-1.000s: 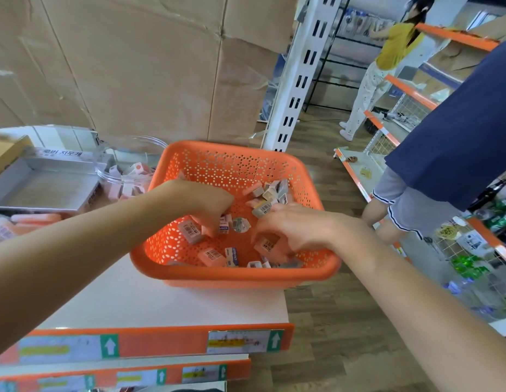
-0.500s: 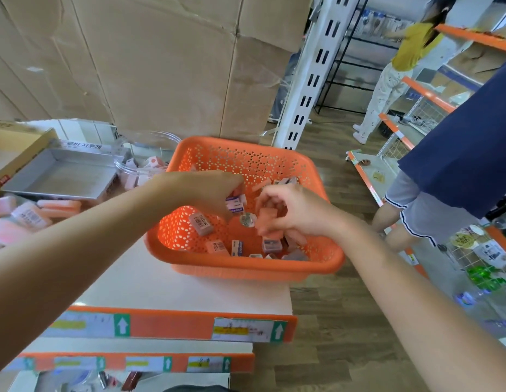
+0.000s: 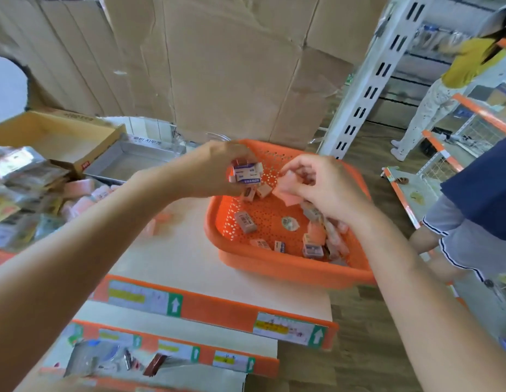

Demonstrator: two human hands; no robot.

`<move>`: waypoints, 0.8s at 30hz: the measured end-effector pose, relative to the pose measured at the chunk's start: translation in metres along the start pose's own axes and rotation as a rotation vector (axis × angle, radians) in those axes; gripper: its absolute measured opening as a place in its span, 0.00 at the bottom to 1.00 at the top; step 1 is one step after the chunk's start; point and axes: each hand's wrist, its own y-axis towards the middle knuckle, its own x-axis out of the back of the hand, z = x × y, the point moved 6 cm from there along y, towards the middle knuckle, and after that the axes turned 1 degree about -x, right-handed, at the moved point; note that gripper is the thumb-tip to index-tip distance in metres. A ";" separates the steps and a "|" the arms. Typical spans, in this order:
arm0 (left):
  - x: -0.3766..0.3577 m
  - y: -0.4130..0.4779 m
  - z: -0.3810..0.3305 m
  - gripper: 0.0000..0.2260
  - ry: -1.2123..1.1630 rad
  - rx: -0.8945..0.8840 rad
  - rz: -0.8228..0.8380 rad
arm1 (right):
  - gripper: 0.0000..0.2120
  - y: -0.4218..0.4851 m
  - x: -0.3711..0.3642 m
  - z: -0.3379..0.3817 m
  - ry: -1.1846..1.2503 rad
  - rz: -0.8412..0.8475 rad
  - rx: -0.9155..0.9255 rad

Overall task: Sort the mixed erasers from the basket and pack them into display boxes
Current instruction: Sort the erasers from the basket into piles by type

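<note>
Well, both hands hover over the orange plastic basket [image 3: 288,268], a round-cornered tub whose walls and floor are pierced with small holes. It sits on the pale, smooth shelf [image 3: 175,250], toward its right end. The left hand [image 3: 215,171] has its grip curled round a small clutch of white erasers [image 3: 246,173]. These are blocky little bricks in glossy paper sleeves with blue print, held above the basket's far left corner. The right hand [image 3: 322,188] pinches soft pink erasers [image 3: 288,195] between thumb and fingers, just beside the left hand's bundle. More loose erasers [image 3: 246,221] lie scattered on the basket floor, most heaped toward the right wall. To the left stand a shallow silver box [image 3: 133,162] and an open cardboard box [image 3: 56,137], side by side. Creased cardboard sheets [image 3: 232,66] rise behind.
</note>
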 end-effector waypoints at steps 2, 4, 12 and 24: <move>0.016 -0.006 0.005 0.21 0.006 -0.063 -0.080 | 0.07 0.004 -0.004 0.014 0.049 -0.010 0.003; 0.032 -0.014 0.014 0.20 0.003 -0.097 -0.138 | 0.09 0.008 -0.010 0.029 0.099 -0.045 0.013; 0.079 -0.049 0.085 0.19 0.065 -0.133 -0.111 | 0.07 0.032 -0.064 0.087 0.294 -0.172 -0.009; 0.078 -0.102 0.159 0.22 0.033 -0.123 0.048 | 0.07 0.010 -0.183 0.120 0.169 0.089 -0.233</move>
